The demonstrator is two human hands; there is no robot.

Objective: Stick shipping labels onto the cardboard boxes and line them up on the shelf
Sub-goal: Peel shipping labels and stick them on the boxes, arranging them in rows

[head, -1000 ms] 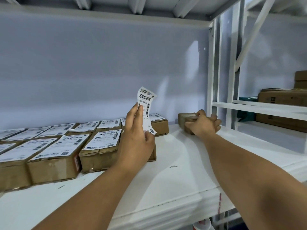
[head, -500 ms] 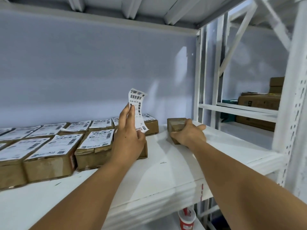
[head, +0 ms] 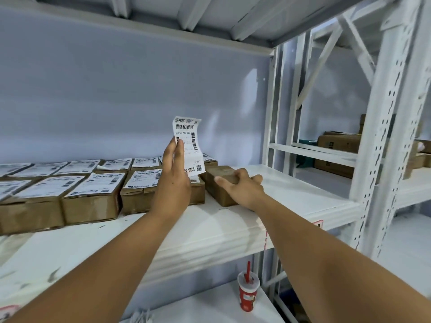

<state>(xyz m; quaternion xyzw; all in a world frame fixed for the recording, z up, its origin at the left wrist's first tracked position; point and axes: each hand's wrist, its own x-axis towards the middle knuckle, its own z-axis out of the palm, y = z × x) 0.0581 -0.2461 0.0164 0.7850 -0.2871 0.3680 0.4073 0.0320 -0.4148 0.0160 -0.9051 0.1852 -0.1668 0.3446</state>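
Note:
My left hand (head: 173,183) holds a white shipping label (head: 189,145) upright by its left edge, above the front row of boxes. My right hand (head: 242,188) grips a bare brown cardboard box (head: 218,180) that sits on the white shelf (head: 233,231), just to the right of the rows. Several labelled cardboard boxes (head: 93,194) stand in two rows along the shelf from the left edge to the middle. The box nearest my left hand is partly hidden behind it.
White perforated uprights (head: 382,159) and a diagonal brace stand at the right. Beyond them another shelf (head: 326,155) carries brown cartons (head: 340,143). A red cup with a straw (head: 247,292) stands on a lower surface beneath the shelf edge.
My right hand has drawn the bare box leftward, close to the end of the front row. My left hand with the label stays raised. The view has shifted right and down.

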